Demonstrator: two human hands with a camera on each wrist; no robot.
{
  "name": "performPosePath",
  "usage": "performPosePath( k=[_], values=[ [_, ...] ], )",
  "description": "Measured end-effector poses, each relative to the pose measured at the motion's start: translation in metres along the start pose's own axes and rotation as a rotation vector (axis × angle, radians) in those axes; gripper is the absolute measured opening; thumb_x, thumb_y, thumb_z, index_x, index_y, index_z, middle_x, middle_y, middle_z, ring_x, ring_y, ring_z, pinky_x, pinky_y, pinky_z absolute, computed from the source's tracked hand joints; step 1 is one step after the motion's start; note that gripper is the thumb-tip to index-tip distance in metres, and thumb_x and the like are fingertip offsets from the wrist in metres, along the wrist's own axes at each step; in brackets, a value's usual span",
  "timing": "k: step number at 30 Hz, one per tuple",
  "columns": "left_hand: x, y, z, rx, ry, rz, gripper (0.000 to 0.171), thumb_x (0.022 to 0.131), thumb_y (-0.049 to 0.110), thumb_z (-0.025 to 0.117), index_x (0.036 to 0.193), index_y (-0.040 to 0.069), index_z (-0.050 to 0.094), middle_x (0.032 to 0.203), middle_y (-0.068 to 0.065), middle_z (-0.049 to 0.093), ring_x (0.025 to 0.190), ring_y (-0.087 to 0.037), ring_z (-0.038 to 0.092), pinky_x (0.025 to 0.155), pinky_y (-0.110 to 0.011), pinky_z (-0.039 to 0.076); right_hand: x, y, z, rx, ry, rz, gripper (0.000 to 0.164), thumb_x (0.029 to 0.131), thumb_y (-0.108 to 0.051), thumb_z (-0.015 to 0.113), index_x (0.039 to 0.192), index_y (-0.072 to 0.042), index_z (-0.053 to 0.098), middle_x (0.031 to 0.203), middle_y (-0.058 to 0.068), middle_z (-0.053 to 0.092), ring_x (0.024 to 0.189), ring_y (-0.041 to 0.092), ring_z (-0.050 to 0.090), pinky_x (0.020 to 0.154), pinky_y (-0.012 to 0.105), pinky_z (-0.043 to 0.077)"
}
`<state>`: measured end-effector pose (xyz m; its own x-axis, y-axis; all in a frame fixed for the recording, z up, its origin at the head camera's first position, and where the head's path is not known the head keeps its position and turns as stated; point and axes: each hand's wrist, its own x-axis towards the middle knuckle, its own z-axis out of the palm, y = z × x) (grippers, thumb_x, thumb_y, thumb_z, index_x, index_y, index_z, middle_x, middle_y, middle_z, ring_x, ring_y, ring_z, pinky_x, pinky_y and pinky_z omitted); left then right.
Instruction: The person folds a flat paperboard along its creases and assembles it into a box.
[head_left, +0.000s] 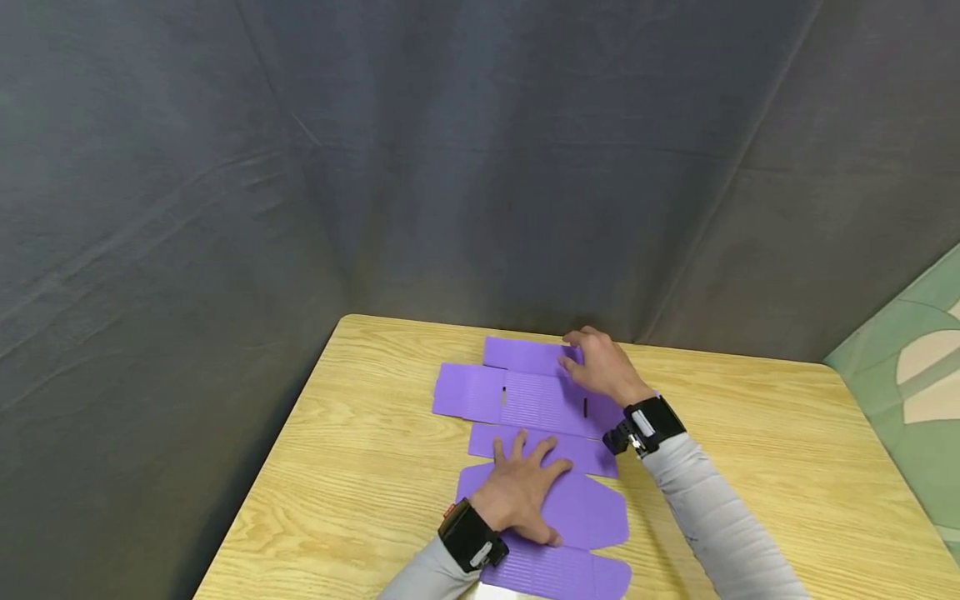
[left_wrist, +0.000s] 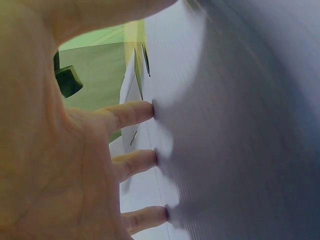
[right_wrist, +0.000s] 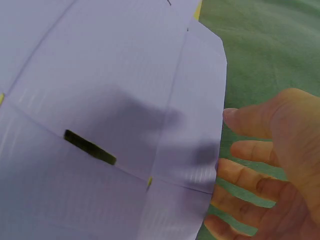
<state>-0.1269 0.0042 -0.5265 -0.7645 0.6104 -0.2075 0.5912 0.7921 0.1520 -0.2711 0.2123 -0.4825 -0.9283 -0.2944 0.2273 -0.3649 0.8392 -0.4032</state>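
Note:
A flat, unfolded purple corrugated plastic box (head_left: pixel 543 400) lies on the table, with slots and several flaps. My left hand (head_left: pixel 521 487) rests on its nearer panels with fingers spread. In the left wrist view, the fingertips (left_wrist: pixel 145 110) press on the sheet (left_wrist: pixel 225 120), which looks pale there. At the far right, my right hand (head_left: pixel 603 362) reaches over the far flap (head_left: pixel 525 354). The right wrist view shows the thumb and fingers of the right hand (right_wrist: pixel 270 165) extended, with their tips against the outer edge of the sheet (right_wrist: pixel 110 100).
The box lies on a wood-grain table (head_left: pixel 360 450). Behind the table's far edge hangs a dark grey curtain (head_left: pixel 487 208). Green patterned fabric (head_left: pixel 922 392) hangs at the right. A black strap device sits on each wrist, including the left wristband (head_left: pixel 468 533).

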Motion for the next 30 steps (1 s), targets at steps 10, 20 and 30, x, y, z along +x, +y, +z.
performPosePath(
  k=[10,20,30],
  values=[
    [-0.002,0.001,0.002,0.005,0.021,0.000,0.109,0.062,0.071,0.093,0.157,0.044,0.047,0.171,0.005,0.036,0.154,-0.041,0.036,0.115,-0.075,0.038,0.004,-0.010,-0.013,-0.013,0.028,0.016,0.023,0.096,-0.020,0.075,0.110,-0.002,0.081,0.100,0.012,0.073,0.089,0.030,0.071,0.076,0.049,0.059],
    [0.003,0.001,0.002,0.010,0.024,-0.002,0.107,0.063,0.072,0.092,0.157,0.044,0.047,0.171,0.004,0.036,0.154,-0.041,0.036,0.116,-0.075,0.036,0.007,-0.021,-0.024,0.015,0.021,0.035,0.037,0.108,-0.035,0.063,0.089,-0.010,0.083,0.075,0.003,0.063,0.068,0.019,0.056,0.059,0.033,0.042],
    [0.000,0.002,0.002,0.007,0.026,-0.007,0.108,0.061,0.072,0.092,0.155,0.044,0.048,0.169,0.004,0.038,0.154,-0.042,0.036,0.115,-0.075,0.038,0.003,-0.027,-0.023,-0.016,-0.072,0.012,0.036,0.101,-0.052,0.069,0.083,-0.022,0.080,0.074,-0.007,0.066,0.068,0.013,0.058,0.058,0.031,0.043]
  ],
)
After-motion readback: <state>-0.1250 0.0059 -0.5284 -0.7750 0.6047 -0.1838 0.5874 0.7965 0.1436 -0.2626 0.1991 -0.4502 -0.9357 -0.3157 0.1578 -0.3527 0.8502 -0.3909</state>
